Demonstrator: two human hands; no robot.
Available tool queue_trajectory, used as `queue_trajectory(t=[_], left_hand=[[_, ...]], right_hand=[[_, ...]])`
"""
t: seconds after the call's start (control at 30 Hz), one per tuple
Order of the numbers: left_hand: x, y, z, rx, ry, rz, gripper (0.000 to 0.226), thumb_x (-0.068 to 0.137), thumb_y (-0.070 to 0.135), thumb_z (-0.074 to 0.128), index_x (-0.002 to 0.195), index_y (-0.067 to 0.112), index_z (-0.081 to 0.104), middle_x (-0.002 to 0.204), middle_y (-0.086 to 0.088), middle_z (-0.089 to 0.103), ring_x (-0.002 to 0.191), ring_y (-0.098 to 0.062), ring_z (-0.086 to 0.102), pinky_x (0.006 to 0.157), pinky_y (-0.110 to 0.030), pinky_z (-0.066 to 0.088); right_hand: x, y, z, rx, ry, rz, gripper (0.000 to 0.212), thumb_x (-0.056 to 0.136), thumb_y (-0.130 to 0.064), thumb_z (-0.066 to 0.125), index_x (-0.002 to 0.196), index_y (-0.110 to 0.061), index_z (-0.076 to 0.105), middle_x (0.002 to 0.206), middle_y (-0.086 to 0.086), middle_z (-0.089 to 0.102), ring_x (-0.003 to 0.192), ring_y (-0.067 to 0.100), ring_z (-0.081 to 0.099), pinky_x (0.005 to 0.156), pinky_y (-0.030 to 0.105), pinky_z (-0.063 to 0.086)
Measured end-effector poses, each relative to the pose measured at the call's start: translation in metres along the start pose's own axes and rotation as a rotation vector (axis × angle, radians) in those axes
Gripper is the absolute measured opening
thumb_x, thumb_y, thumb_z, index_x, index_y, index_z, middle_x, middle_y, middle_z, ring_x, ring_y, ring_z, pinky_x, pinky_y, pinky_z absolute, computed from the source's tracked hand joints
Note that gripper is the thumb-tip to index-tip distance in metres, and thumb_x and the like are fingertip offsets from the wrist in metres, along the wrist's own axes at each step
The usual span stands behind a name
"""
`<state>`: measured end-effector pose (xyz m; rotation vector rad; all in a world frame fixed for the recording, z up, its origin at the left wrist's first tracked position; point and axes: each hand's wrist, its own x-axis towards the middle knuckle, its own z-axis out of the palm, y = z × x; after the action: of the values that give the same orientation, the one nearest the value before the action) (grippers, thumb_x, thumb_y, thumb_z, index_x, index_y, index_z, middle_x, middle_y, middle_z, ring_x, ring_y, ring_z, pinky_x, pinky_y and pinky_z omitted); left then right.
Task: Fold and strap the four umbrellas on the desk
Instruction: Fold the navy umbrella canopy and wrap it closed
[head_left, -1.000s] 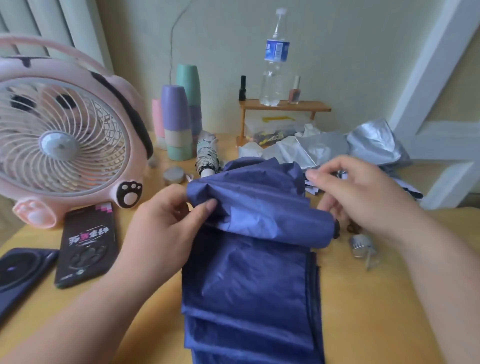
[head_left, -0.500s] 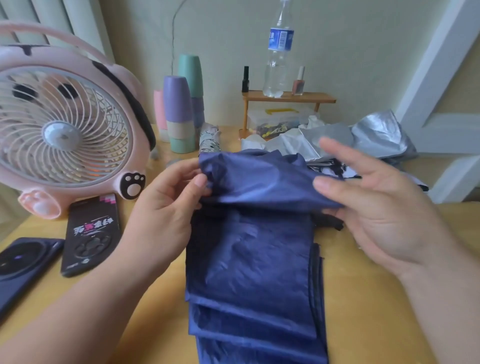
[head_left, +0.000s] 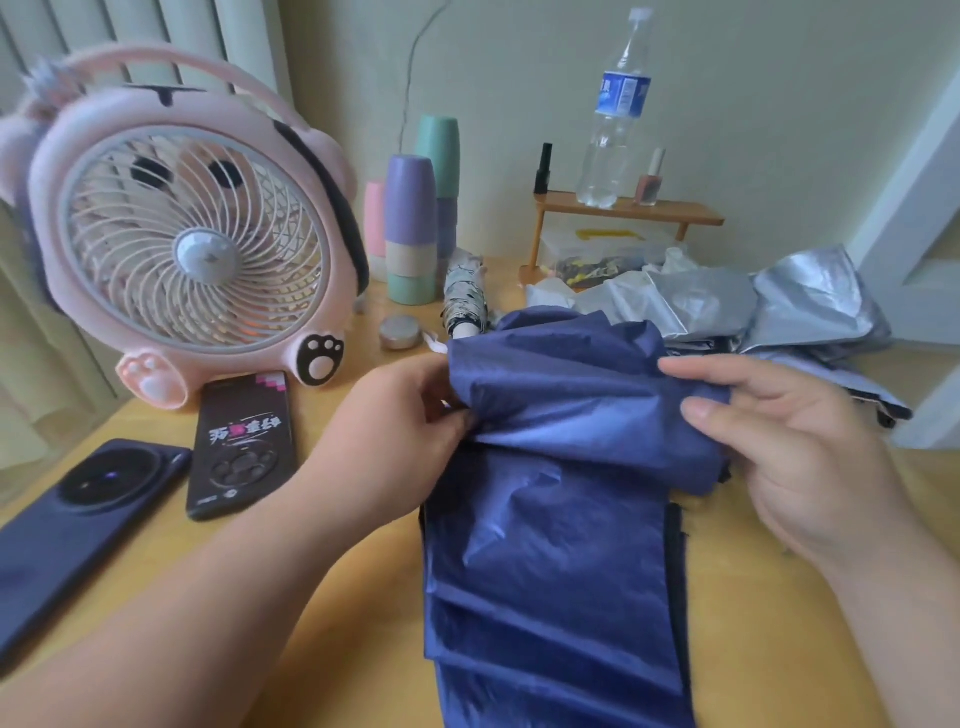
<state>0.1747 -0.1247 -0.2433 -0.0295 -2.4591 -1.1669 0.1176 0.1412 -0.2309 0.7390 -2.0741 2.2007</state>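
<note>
Left hand (head_left: 395, 431) and right hand (head_left: 800, 457) bare, nails short

Wooden counter (head_left: 363, 597), and it's crowded: pink fan (head_left: 192, 249) standing far left, two dark phones (head_left: 241, 441) flat in front of it. At the back, stacked pastel cups (head_left: 410, 228), beside a rolled patterned umbrella (head_left: 465, 296) and a small round tin (head_left: 399, 332). Down the middle spreads the blue umbrella (head_left: 556, 545). A crumpled silver umbrella (head_left: 727, 306) lies right, by a little wooden rack (head_left: 623, 210).

Single head-worn view, wide-angle, looking forward and down across the bench (head_left: 358, 613), close above it, toward the wall (head_left: 779, 104).
</note>
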Motion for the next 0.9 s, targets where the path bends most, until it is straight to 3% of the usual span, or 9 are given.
queue_trajectory(t=[0.07,0.17,0.3,0.4,0.47,0.57,0.67,0.77,0.9], left_hand=[[0.001,-0.001,-0.002,-0.036,0.021,-0.019,0.038,0.087,0.000,0.065,0.092,0.038,0.070,0.085,0.025,0.074,0.080,0.002,0.069,0.073,-0.015,0.051],[0.004,-0.010,-0.002,0.009,-0.028,-0.076,0.028,0.088,0.003,0.061,0.090,0.029,0.071,0.084,0.017,0.075,0.082,-0.004,0.070,0.075,-0.027,0.055],[0.007,-0.017,0.002,0.123,-0.115,-0.173,0.008,0.090,0.020,0.064,0.091,0.023,0.071,0.087,0.009,0.075,0.089,-0.016,0.069,0.079,-0.038,0.056],[0.005,-0.015,0.003,0.080,-0.064,-0.147,0.009,0.089,0.020,0.064,0.091,0.021,0.073,0.084,0.007,0.076,0.089,-0.018,0.070,0.080,-0.042,0.057],[0.004,-0.011,0.003,0.043,-0.035,-0.083,0.008,0.089,0.019,0.067,0.092,0.021,0.074,0.085,0.011,0.076,0.089,-0.011,0.071,0.080,-0.038,0.057],[0.003,-0.008,-0.002,-0.073,0.016,-0.045,0.019,0.087,0.011,0.074,0.082,0.029,0.074,0.078,0.019,0.075,0.072,0.004,0.068,0.067,-0.017,0.052],[0.007,-0.011,-0.010,-0.251,-0.007,-0.114,0.022,0.087,0.005,0.074,0.077,0.025,0.073,0.063,0.000,0.071,0.053,-0.010,0.058,0.057,-0.022,0.044],[0.007,-0.010,-0.013,-0.504,-0.139,-0.089,0.018,0.079,-0.002,0.080,0.091,0.010,0.073,0.073,-0.013,0.072,0.059,-0.020,0.061,0.061,-0.028,0.050],[0.008,-0.016,-0.013,-0.619,-0.233,-0.055,0.020,0.075,0.006,0.085,0.087,-0.002,0.072,0.088,-0.019,0.075,0.079,-0.022,0.071,0.073,-0.026,0.057]], right_hand=[[-0.001,0.002,0.000,-0.057,-0.041,0.032,0.041,0.082,0.003,0.061,0.117,-0.015,0.072,0.101,0.014,0.078,0.095,0.024,0.075,0.081,0.026,0.059],[-0.001,0.007,0.001,-0.163,-0.110,0.117,0.057,0.082,-0.004,0.065,0.136,-0.020,0.057,0.107,0.006,0.078,0.100,0.016,0.074,0.081,0.021,0.056],[0.004,0.023,-0.002,-0.413,-0.118,0.223,0.061,0.090,0.002,0.069,0.141,-0.029,0.052,0.105,-0.009,0.078,0.101,0.010,0.072,0.094,0.029,0.054],[0.006,0.027,-0.003,-0.442,-0.100,0.238,0.061,0.089,0.004,0.068,0.139,-0.029,0.053,0.105,-0.012,0.078,0.102,0.008,0.072,0.092,0.028,0.052],[0.006,0.027,-0.003,-0.421,-0.087,0.220,0.065,0.088,0.015,0.063,0.138,-0.026,0.054,0.107,-0.011,0.078,0.105,0.009,0.072,0.088,0.022,0.052],[0.006,0.026,-0.004,-0.234,-0.097,0.186,0.070,0.086,0.025,0.055,0.139,-0.020,0.055,0.106,0.000,0.078,0.098,0.013,0.072,0.081,0.021,0.054],[0.003,0.022,-0.007,-0.047,-0.223,0.139,0.074,0.077,0.012,0.062,0.140,-0.027,0.058,0.127,0.008,0.069,0.111,0.029,0.064,0.091,0.038,0.047],[0.001,0.016,-0.010,0.017,-0.323,0.088,0.080,0.075,0.005,0.067,0.148,-0.023,0.049,0.151,0.001,0.054,0.138,0.024,0.052,0.111,0.039,0.044],[0.001,0.011,-0.010,0.052,-0.366,0.105,0.077,0.074,-0.030,0.089,0.143,-0.033,0.056,0.141,0.009,0.063,0.133,0.029,0.057,0.110,0.042,0.046]])
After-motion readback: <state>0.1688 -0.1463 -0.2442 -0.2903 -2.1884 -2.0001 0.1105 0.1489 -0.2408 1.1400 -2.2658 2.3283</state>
